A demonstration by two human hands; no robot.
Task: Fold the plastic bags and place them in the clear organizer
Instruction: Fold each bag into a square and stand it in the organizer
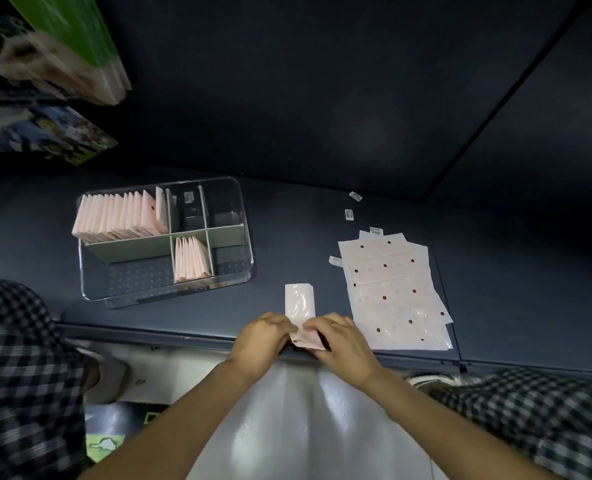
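Observation:
A pale pink plastic bag [299, 303], folded into a narrow strip, lies at the table's near edge. My left hand [261, 336] and my right hand [339, 339] both pinch its near end, fingers curled over the fold. To the right lies a stack of flat pink bags with dark red dots [394, 292]. The clear organizer [234, 271] stands to the left with grey-green dividers. Several folded bags [121, 216] stand upright in its back left compartment, and a few more folded bags [192, 259] in a narrow front compartment.
Small white barcode stickers [349, 214] lie scattered on the dark table [322, 230] behind the flat bags. Colourful boxes [55, 129] sit at the far left. The table's front edge runs just under my hands.

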